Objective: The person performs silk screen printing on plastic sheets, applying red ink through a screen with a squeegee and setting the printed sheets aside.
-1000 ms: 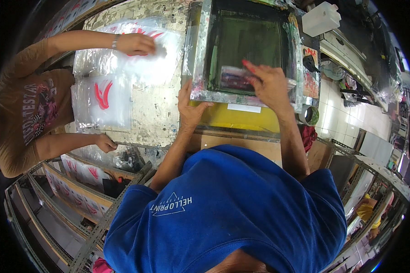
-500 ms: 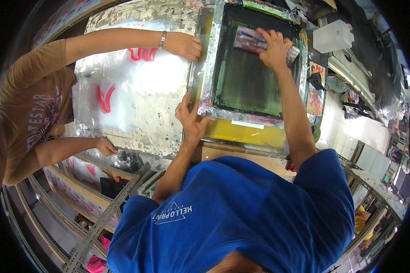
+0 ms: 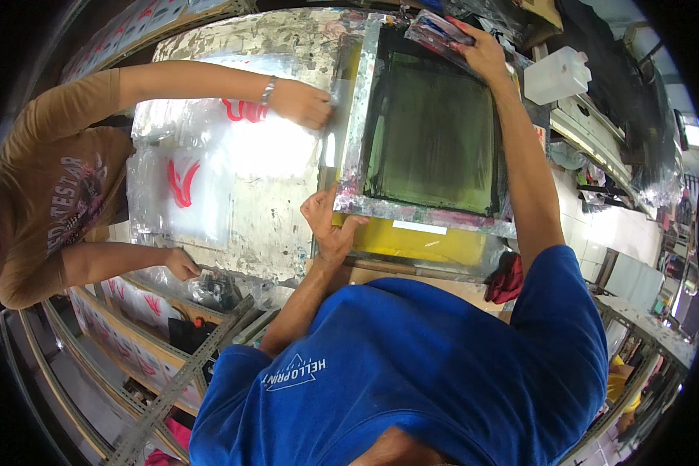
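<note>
**At full stretch, over by the far rim**

Big paint-scuffed worktable (image 3: 276, 210) on the left. Beside it, metal-framed mesh screen (image 3: 380, 208) over a yellow surface (image 3: 396, 242), close to the body, presumably for easy reach. Clear plastic sheet (image 3: 180, 186) lying flat, probably to keep the red marks from smearing. Squeegee (image 3: 435, 33) slanted at the screen's far end; can't tell if lifted or resting. Right hand (image 3: 481, 53) wrapped tight around it, likely for control. Left hand (image 3: 332, 229) at the near-left corner, maybe for steadying; can't tell if really gripping.
</note>
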Demonstrator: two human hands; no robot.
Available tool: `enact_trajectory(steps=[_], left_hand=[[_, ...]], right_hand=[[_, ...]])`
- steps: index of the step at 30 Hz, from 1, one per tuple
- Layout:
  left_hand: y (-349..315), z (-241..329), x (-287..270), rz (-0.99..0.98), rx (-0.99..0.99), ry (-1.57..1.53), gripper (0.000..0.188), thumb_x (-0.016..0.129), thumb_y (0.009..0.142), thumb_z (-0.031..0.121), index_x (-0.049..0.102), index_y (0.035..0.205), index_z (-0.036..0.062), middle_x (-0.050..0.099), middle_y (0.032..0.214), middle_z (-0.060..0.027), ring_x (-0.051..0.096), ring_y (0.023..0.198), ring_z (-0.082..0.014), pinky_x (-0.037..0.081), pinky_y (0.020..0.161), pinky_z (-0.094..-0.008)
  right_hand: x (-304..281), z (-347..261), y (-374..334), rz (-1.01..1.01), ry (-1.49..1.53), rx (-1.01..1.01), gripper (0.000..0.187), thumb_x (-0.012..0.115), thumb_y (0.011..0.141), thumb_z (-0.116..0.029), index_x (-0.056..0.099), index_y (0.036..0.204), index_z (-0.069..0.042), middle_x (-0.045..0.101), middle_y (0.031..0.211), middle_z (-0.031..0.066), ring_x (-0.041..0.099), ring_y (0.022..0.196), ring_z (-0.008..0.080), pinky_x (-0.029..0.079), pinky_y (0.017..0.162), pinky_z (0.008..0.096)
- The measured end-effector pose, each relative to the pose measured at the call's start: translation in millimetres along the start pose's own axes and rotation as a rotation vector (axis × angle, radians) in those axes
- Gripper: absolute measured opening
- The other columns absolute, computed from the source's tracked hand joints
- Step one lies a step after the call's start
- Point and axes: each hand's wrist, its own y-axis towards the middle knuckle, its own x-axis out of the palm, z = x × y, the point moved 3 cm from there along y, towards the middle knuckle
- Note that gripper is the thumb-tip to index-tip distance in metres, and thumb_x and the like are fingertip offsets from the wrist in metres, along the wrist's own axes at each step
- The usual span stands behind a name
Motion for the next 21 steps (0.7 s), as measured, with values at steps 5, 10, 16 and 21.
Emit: enact_trajectory(steps=[5,10,16,21], left_hand=[[35,38,-18,0.106,0.029,-0.12,0.078,0.09,0.065,0.03,0.063,0.129,-0.0043,0.062,0.104,-0.0132,0.051,0.103,-0.0304,0.035,0.097,-0.0429],[94,86,-28,0.162,0.058,-0.229,0.075,0.087,0.075,0.023,0.056,0.136,-0.0064,0.06,0.109,-0.0162,0.053,0.106,-0.03,0.041,0.096,-0.0392],[168,69,-41,0.089,0.093,-0.552,0.054,0.063,0.099,0.018,0.045,0.146,-0.003,0.059,0.136,-0.0137,0.062,0.111,-0.0181,0.043,0.1,-0.0323],[148,-95,-55,0.011,-0.138,0.576,0.039,0.077,0.087,0.022,0.072,0.122,0.007,0.069,0.119,-0.015,0.066,0.104,-0.0306,0.05,0.097,-0.0412]], right_hand=[[-60,-82,-103,-0.189,0.404,0.019,0.059,0.083,0.077,-0.014,0.066,0.134,-0.019,0.073,0.118,0.0145,0.07,0.107,0.026,0.05,0.094,0.0332],[-127,-179,-166,-0.121,-0.027,-0.068,0.057,0.078,0.075,-0.01,0.069,0.13,-0.021,0.072,0.106,0.0143,0.068,0.095,0.0328,0.051,0.086,0.0354],[-184,-192,-108,0.118,-0.031,-0.385,0.049,0.069,0.079,-0.017,0.07,0.129,-0.018,0.072,0.101,0.0136,0.066,0.094,0.0253,0.05,0.086,0.0364],[-200,-221,-59,0.199,-0.121,-0.222,0.053,0.057,0.072,-0.01,0.071,0.123,-0.004,0.076,0.1,0.0197,0.07,0.081,0.0238,0.055,0.083,0.0352]])
